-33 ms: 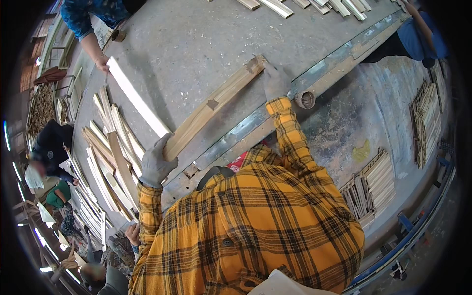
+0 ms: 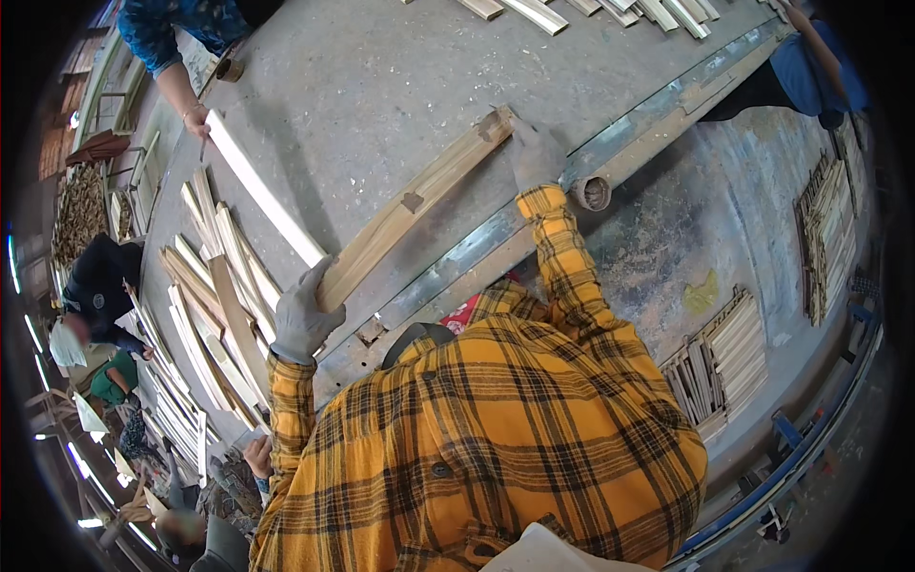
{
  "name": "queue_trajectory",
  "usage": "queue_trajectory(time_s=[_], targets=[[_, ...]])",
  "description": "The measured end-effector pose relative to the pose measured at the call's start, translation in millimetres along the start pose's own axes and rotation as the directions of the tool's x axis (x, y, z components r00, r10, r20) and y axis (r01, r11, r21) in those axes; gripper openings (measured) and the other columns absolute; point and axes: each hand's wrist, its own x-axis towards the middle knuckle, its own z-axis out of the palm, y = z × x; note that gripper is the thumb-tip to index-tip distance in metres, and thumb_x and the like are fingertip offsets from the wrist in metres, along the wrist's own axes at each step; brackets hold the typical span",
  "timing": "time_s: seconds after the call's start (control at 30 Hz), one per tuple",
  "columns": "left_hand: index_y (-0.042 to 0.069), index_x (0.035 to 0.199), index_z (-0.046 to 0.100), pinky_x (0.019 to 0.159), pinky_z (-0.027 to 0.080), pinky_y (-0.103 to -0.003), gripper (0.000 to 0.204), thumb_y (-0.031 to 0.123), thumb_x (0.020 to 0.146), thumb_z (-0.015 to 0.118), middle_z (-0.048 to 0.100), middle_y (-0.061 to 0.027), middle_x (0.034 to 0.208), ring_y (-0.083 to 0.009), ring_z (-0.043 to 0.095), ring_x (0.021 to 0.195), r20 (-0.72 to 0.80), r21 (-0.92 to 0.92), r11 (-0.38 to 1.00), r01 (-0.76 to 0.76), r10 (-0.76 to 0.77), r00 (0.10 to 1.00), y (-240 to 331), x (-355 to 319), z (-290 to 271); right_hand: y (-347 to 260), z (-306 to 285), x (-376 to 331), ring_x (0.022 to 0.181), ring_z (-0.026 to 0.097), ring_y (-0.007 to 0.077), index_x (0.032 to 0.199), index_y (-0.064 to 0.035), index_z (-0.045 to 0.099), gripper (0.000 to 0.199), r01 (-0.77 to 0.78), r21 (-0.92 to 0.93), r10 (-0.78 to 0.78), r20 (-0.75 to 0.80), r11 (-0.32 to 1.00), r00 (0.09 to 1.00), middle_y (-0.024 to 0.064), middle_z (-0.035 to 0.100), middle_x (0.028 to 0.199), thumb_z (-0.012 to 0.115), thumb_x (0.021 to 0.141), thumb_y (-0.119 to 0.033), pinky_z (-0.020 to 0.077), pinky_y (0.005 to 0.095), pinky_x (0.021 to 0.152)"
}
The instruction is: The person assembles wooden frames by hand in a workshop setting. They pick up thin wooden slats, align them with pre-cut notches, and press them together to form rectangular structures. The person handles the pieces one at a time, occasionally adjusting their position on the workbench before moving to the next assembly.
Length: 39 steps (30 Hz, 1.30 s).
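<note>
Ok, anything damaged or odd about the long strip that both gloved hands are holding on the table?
The long wooden strip has a small dark notch partway along it, roughly mid-length, and a rough blocky end under the right hand. The left hand grips the other end. Whether the notch is damage or a cut joint cannot be told.

Co-worker in blue sleeve (image 2: 157, 38) cut off by top edge; stacked slats (image 2: 829, 229) at right too blurred.

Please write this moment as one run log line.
left hand: grips plank end | right hand: grips other end | wooden plank: flat on grey table
</note>
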Motion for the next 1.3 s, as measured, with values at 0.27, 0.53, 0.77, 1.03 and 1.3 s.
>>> queue_trajectory(time_s=[0.27, 0.53, 0.77, 1.03, 1.3], targets=[[0.011, 0.128, 0.052, 0.079, 0.05, -0.038, 0.068, 0.018, 0.063, 0.068, 0.063, -0.0131, 0.103, -0.0312, 0.062, 0.089, -0.027, 0.06, 0.998, 0.005, -0.003, 1.0, -8.8, 1.6, 11.7, 4.0, -14.9, -10.1, 0.085, 0.062, 0.0317, 0.108, -0.02, 0.066, 0.025, 0.084, 0.003, -0.084, 0.089, 0.996, 0.992, 0.0104, 0.064, 0.097, 0.059, 0.084, -0.02, 0.0492, 0.043, 0.071], [0.008, 0.129, 0.051, 0.081, 0.051, -0.038, 0.07, 0.02, 0.062, 0.068, 0.063, -0.0163, 0.11, -0.0325, 0.064, 0.09, 0.052, -0.086, 0.995, 0.051, -0.046, 0.998, -6.4, 4.0, 10.6, -11.9, -1.3, -16.3, 0.083, 0.063, 0.034, 0.109, -0.0205, 0.063, 0.027, 0.004, -0.034, -0.001, 0.093, 0.999, 0.996, 0.0133, 0.064, 0.096, 0.054, 0.084, -0.014, 0.0502, 0.0436, 0.07], [0.009, 0.129, 0.051, 0.079, 0.051, -0.037, 0.07, 0.021, 0.062, 0.068, 0.064, -0.0168, 0.108, -0.0305, 0.065, 0.087, 0.063, -0.09, 0.995, 0.046, -0.04, 0.997, -6.3, 8.4, 13.9, 1.6, 6.7, -1.8, 0.078, 0.063, 0.0337, 0.107, -0.0198, 0.067, 0.024, 0.0, 0.02, 0.0, -0.014, 1.0, 1.0, 0.0155, 0.065, 0.086, 0.059, 0.085, -0.019, 0.0488, 0.0439, 0.067], [-0.007, 0.13, 0.043, 0.071, 0.053, -0.034, 0.069, 0.041, 0.083, 0.059, 0.064, -0.0204, 0.097, -0.0242, 0.064, 0.078, 0.563, -0.812, -0.052, 0.581, 0.193, 0.804, -86.2, -10.4, 74.7, -10.8, -43.3, -25.3, 0.06, 0.059, 0.0121, 0.107, -0.0027, 0.068, 0.023, -0.375, 0.645, 0.319, 0.208, 0.666, 0.925, 0.0059, 0.066, 0.074, 0.06, 0.086, -0.005, 0.0459, 0.0236, 0.054], [-0.004, 0.123, 0.048, 0.059, 0.051, -0.03, 0.064, 0.053, 0.094, 0.044, 0.065, -0.0168, 0.086, -0.0198, 0.061, 0.066, 0.473, -0.864, -0.127, 0.487, 0.124, 0.872, -72.5, -20.3, 111.7, 4.6, -1.4, -32.9, 0.061, 0.06, 0.0132, 0.105, -0.0069, 0.069, 0.023, -0.185, 0.445, 0.118, 0.174, 0.876, 0.978, 0.0061, 0.067, 0.081, 0.063, 0.083, -0.007, 0.0481, 0.0261, 0.057]])
